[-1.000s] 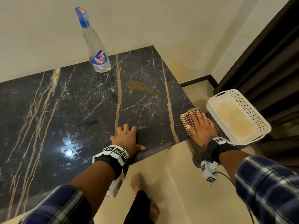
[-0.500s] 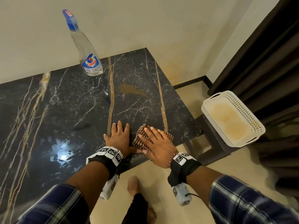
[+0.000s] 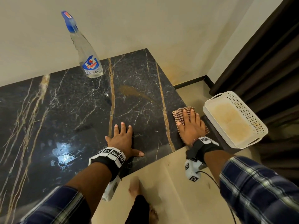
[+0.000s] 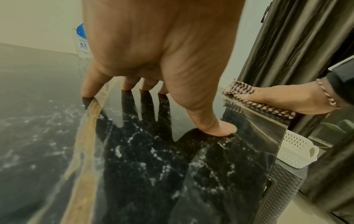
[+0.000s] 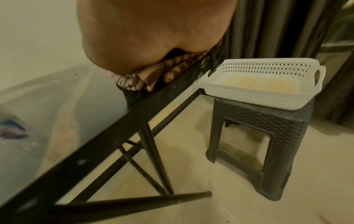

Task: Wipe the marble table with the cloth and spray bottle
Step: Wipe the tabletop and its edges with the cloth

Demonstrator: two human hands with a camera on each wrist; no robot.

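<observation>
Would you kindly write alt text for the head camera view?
The right hand presses a checked cloth flat at the marble table's right edge; the left hand rests flat beside it. A spray bottle stands behind.

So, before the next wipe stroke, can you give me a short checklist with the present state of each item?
1. Cloth under right hand, fingers flat: ok.
2. Cloth fully on marble table: not ok, it lies at the right edge.
3. Left hand flat on the table, bracing: ok.
4. Spray bottle upright, far from both hands: ok.
5. Brown smear wiped: not ok.
6. Liquid left in bottle: cannot tell.
</observation>
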